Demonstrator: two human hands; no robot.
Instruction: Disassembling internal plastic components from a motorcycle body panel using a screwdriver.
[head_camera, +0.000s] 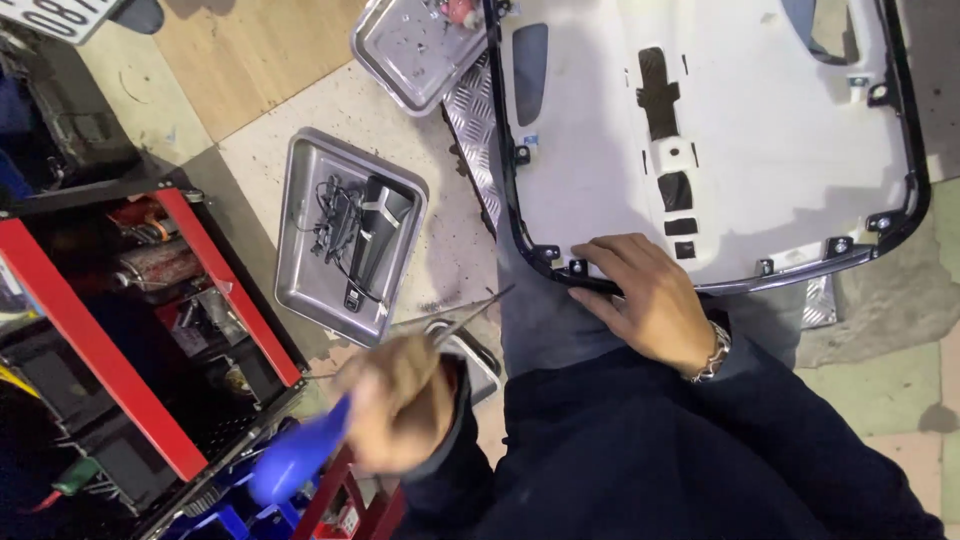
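My left hand (395, 410) is blurred and closed around a screwdriver (295, 458) with a blue handle. Its thin metal shaft points up and right toward the edge of a large white plastic body panel (760, 120) with a black rim. The panel lies across my lap, inner side up, showing slots and screw tabs. My right hand (650, 300), a metal bracelet at its wrist, rests flat on the panel's near edge with fingers curled over the black rim beside a screw tab (576, 266).
A metal tray (300, 240) on the floor holds a dark trim piece and black wires. A second metal tray (400, 50) with small parts lies farther off. A red and black tool cart (150, 330) stands at the left. Diamond-pattern metal plate (472, 120) shows beneath the panel.
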